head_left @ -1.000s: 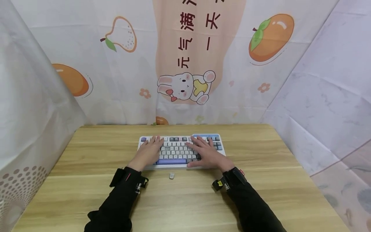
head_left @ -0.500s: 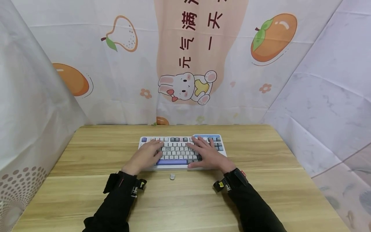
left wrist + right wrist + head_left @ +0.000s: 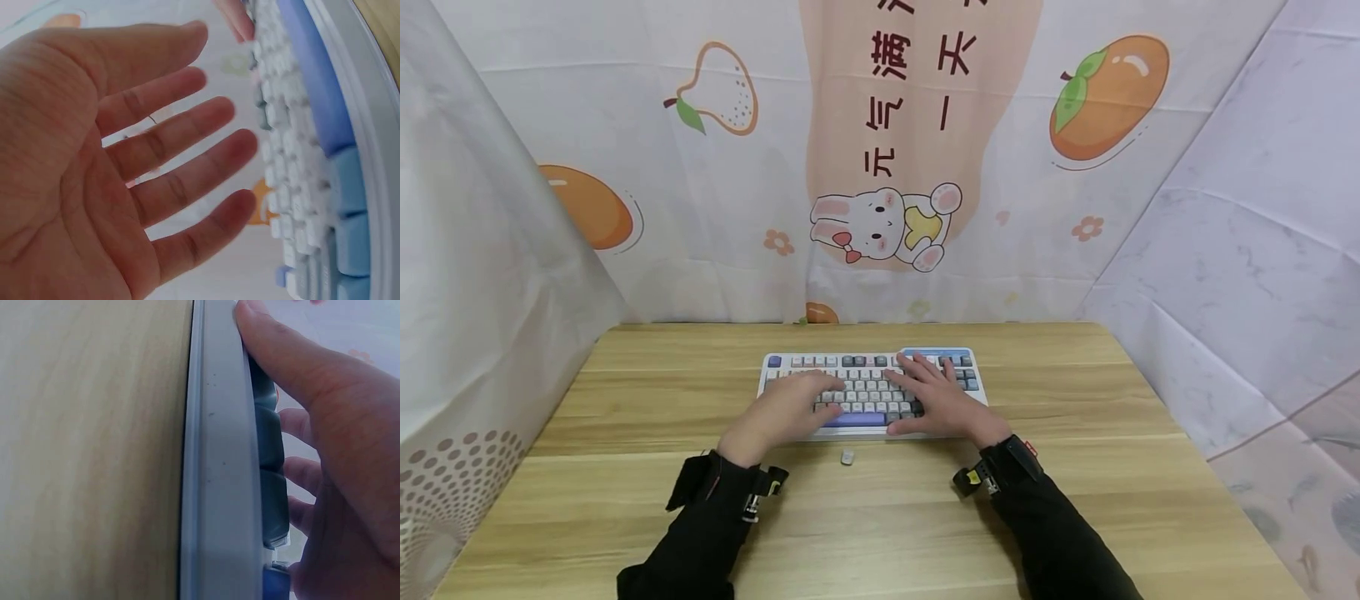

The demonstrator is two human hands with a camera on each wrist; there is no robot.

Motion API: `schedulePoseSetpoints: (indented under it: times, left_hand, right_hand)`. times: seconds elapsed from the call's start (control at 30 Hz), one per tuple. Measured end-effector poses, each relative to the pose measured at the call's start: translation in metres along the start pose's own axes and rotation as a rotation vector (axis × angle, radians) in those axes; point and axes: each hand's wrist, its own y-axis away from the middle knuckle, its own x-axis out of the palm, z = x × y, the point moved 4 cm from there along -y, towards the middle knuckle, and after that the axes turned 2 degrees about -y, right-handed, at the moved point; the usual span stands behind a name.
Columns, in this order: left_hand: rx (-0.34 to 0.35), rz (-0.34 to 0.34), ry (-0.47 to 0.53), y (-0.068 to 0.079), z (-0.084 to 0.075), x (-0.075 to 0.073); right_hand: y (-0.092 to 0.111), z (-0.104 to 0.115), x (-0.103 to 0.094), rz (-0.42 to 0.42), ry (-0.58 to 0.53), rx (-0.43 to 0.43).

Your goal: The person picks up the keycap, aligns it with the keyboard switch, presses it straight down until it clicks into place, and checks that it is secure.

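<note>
A white and grey keyboard (image 3: 861, 385) with a long purple space bar (image 3: 857, 420) lies at the back middle of the table. My left hand (image 3: 786, 408) hovers over its left part, palm turned inward and fingers extended. In the left wrist view, a gap shows between those fingertips (image 3: 245, 147) and the keys (image 3: 284, 119), and nothing is in the palm. My right hand (image 3: 942, 402) rests spread over the keyboard's right part. In the right wrist view its thumb (image 3: 275, 344) lies at the white front edge, beside dark keys (image 3: 272, 444).
A small grey keycap (image 3: 847, 457) lies loose on the wooden table (image 3: 880, 533), just in front of the keyboard. A printed cloth (image 3: 737, 275) hangs behind the table, and more cloth walls stand at both sides. Each wrist wears a black strap (image 3: 1009, 465).
My left hand has lifted from flat on the left keys, turned its palm inward and shifted right over them. The right hand stays in place; the loose keycap has not moved.
</note>
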Motion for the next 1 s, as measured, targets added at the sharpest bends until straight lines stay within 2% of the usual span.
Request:
schedulePoseSetpoints:
  times: [0.07,0.2,0.5,0.8,1.0]
  left_hand:
    - [0.006,0.005,-0.006,0.001,-0.006,0.000]
    - [-0.034,0.010,-0.037,0.002,-0.014,0.002]
    - [-0.122,0.076,-0.092,0.008,-0.031,0.022]
    - [-0.171,0.097,-0.180,0.012,-0.034,0.035]
    - [-0.158,0.097,-0.239,0.012,-0.039,0.038]
  right_hand:
    - [0.000,0.000,0.000,-0.003,-0.002,-0.002]
    - [0.000,0.001,-0.001,-0.003,-0.008,-0.005]
    - [0.000,0.002,-0.002,-0.002,-0.003,-0.005]
    - [0.001,0.002,-0.002,0.000,0.007,-0.004]
    - [0.000,0.003,-0.002,0.004,-0.002,0.009]
